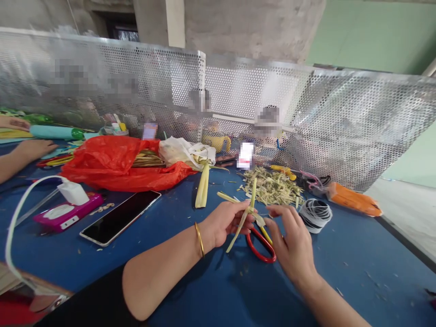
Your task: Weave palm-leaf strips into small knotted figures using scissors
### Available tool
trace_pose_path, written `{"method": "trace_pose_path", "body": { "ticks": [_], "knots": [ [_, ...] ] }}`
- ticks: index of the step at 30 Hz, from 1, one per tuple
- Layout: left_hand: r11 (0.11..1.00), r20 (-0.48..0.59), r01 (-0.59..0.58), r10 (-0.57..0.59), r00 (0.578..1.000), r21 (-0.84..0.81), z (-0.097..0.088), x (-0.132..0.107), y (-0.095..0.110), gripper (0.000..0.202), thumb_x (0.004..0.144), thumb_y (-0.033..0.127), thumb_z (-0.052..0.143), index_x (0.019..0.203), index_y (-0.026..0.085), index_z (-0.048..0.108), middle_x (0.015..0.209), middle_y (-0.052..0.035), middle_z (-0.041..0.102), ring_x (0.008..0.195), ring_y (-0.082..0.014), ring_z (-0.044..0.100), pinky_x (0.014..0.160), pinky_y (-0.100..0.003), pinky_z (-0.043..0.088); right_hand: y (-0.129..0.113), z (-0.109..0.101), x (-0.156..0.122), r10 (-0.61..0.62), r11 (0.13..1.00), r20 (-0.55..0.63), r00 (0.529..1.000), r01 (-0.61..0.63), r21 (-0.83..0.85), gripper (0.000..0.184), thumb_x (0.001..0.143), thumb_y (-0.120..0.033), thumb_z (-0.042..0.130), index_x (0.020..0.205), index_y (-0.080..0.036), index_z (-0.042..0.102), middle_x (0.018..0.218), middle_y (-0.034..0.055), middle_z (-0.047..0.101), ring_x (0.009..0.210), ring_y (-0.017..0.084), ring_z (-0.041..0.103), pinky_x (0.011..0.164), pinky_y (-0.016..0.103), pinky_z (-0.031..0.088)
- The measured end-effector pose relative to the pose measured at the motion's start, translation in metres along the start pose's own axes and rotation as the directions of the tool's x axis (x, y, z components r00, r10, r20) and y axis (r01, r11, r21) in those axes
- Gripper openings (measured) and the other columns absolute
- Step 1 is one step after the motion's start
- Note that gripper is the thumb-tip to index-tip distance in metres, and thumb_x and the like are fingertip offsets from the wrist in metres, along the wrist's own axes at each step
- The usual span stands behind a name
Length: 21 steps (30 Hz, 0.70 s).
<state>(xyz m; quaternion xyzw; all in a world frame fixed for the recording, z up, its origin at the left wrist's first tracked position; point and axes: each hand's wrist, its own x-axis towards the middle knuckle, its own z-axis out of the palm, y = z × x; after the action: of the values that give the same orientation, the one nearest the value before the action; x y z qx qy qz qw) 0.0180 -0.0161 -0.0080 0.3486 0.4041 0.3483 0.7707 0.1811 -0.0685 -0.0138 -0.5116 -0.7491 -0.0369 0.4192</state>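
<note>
Crossed strips of pale green leaf (253, 195) are pinched in my left hand (226, 220), which wears a gold bangle (199, 240) at the wrist. Close on the right, my right hand (289, 236) has its thumb and forefinger curled together beside the strips. A faint thin line runs between the strips and those fingertips; what they grip is too fine to make out. Below both hands, red-handled scissors (260, 250) lie on the blue table (218, 290), their blades hidden. A folded leaf piece (202, 186) lies beyond my left hand.
Leaf scraps (272, 185) are heaped behind my hands. A spool of cord (315, 215) and an orange packet (354, 199) stand right. Left are a phone (121, 218), a purple power strip (68, 211) and a red bag (102, 159). A perforated metal screen (238, 86) closes the back.
</note>
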Motion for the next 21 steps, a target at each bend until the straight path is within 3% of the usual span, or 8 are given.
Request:
{"method": "trace_pose_path", "body": {
  "ticks": [1,3,6,8,11,14,17,21],
  "knots": [
    [1.000,0.006,0.009,-0.009,1.000,0.016,0.000,0.001,-0.001,0.033,0.077,0.044,0.065,0.082,0.012,0.068,0.068,-0.0035,0.064,0.058,-0.0122,0.060,0.062,-0.027,0.049,0.004,0.002,0.001,0.116,0.993,0.039,0.993,-0.117,0.030,0.021,0.092,-0.036,0.047,0.097,-0.020,0.060,0.089,0.0071,0.063,0.081,0.021,0.059,0.070,0.032,0.043],
    [0.997,0.020,-0.013,0.011,1.000,0.081,0.000,0.002,-0.005,0.034,0.072,0.044,0.070,0.077,0.011,0.066,0.065,-0.0021,0.061,0.054,-0.0104,0.056,0.058,-0.025,0.047,0.011,0.010,0.001,0.271,0.939,0.236,0.933,-0.310,0.150,0.027,0.091,-0.042,0.046,0.085,-0.020,0.060,0.077,0.0037,0.063,0.071,0.019,0.058,0.063,0.028,0.042],
    [0.974,0.019,-0.103,0.101,0.995,0.201,0.003,0.004,-0.012,0.029,0.067,0.038,0.074,0.071,0.011,0.064,0.057,0.0014,0.055,0.046,-0.0066,0.046,0.047,-0.021,0.035,0.012,0.020,-0.001,0.315,0.845,0.441,0.840,-0.460,0.272,0.036,0.090,-0.044,0.045,0.067,-0.019,0.054,0.058,-0.0013,0.055,0.056,0.013,0.049,0.053,0.024,0.038],
    [0.947,-0.006,-0.158,0.166,0.986,0.281,0.004,0.005,-0.015,0.022,0.070,0.032,0.071,0.068,0.012,0.064,0.052,0.0032,0.050,0.044,-0.0057,0.039,0.044,-0.021,0.027,0.008,0.021,-0.003,0.294,0.863,0.431,0.853,-0.431,0.264,0.037,0.089,-0.043,0.046,0.061,-0.019,0.050,0.055,-0.0023,0.051,0.053,0.012,0.044,0.051,0.023,0.033],
    [0.909,-0.046,-0.215,0.247,0.968,0.357,0.006,0.006,-0.016,0.015,0.070,0.026,0.068,0.064,0.013,0.064,0.053,0.0021,0.052,0.047,-0.0070,0.040,0.047,-0.022,0.026,0.001,0.017,-0.004,0.215,0.931,0.376,0.901,-0.306,0.200,0.037,0.089,-0.040,0.047,0.058,-0.019,0.047,0.054,-0.0025,0.046,0.054,0.012,0.038,0.049,0.023,0.027],
    [0.892,-0.035,-0.236,0.270,0.962,0.385,0.006,0.005,-0.012,0.016,0.069,0.028,0.068,0.065,0.013,0.065,0.056,0.0017,0.053,0.049,-0.0075,0.040,0.049,-0.023,0.026,0.001,0.013,-0.003,0.209,0.939,0.385,0.899,-0.294,0.179,0.039,0.089,-0.041,0.047,0.057,-0.019,0.047,0.054,-0.0026,0.045,0.053,0.011,0.036,0.050,0.024,0.026],
    [0.908,0.032,-0.184,0.186,0.982,0.376,0.006,0.000,-0.006,0.025,0.072,0.038,0.067,0.069,0.013,0.063,0.050,0.0059,0.043,0.044,-0.0053,0.029,0.046,-0.023,0.016,0.006,0.011,0.002,0.359,0.843,0.373,0.856,-0.469,0.265,0.040,0.086,-0.050,0.049,0.062,-0.019,0.053,0.055,-0.0027,0.048,0.054,0.012,0.040,0.051,0.024,0.030],
    [0.919,0.156,-0.145,0.093,0.983,0.366,0.005,-0.003,-0.006,0.037,0.074,0.051,0.063,0.069,0.014,0.057,0.053,0.0067,0.041,0.042,-0.0039,0.024,0.044,-0.023,0.011,0.008,0.008,0.009,0.523,0.585,0.316,0.792,-0.603,0.542,0.040,0.073,-0.057,0.063,0.072,-0.017,0.060,0.059,-0.0014,0.057,0.056,0.013,0.049,0.054,0.024,0.039]
  ]
}}
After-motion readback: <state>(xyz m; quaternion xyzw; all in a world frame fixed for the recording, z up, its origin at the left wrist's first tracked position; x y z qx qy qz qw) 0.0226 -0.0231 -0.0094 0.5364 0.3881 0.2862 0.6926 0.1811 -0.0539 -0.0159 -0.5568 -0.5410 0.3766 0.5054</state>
